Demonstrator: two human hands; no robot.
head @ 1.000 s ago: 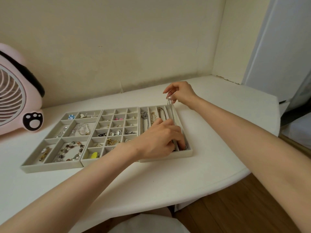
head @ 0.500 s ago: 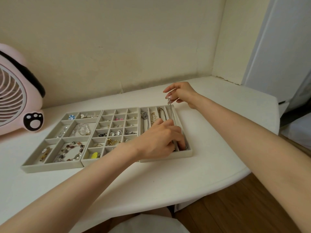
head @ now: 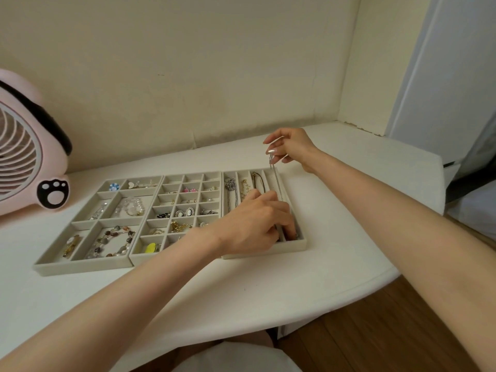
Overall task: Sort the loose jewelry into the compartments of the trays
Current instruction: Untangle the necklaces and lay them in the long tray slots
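Chain (head: 277, 181): thin, silver, pulled straight along the rightmost long slot of the right tray (head: 265, 253), far end lifted just above the tray's back rim. My right hand (head: 292, 149) pinches that far end between thumb and forefinger, other fingers loosely fanned out, hand over the table (head: 241, 291) just behind the tray. My left hand (head: 255, 224) is over the near end of the same tray, fingers curled down into the right-hand slots where the chain runs under them. I can't tell if they pinch the chain or just press it down. Other slots of this tray, left to right: a heavier silver necklace (head: 231, 194), a pearl strand (head: 244, 189), a dark thin necklace (head: 258, 181). The middle tray (head: 139, 260) touches it on the left. It has a small-cell grid with pink earrings (head: 189, 189), cameo earrings (head: 185, 212), a gold piece (head: 178, 226) and a yellow piece (head: 150, 247). The left tray (head: 80, 268) is flush against that one, with bigger cells holding a mixed bead bracelet (head: 112, 241), a clear bead bracelet (head: 131, 206) and a blue stone (head: 114, 187). All three trays sit in a row on the white table. A pink fan (head: 24, 157) with a paw print stands at the far left, near the left tray but apart from it. There is a cream wall (head: 188, 76) behind and wood floor (head: 375, 331) at the lower right.
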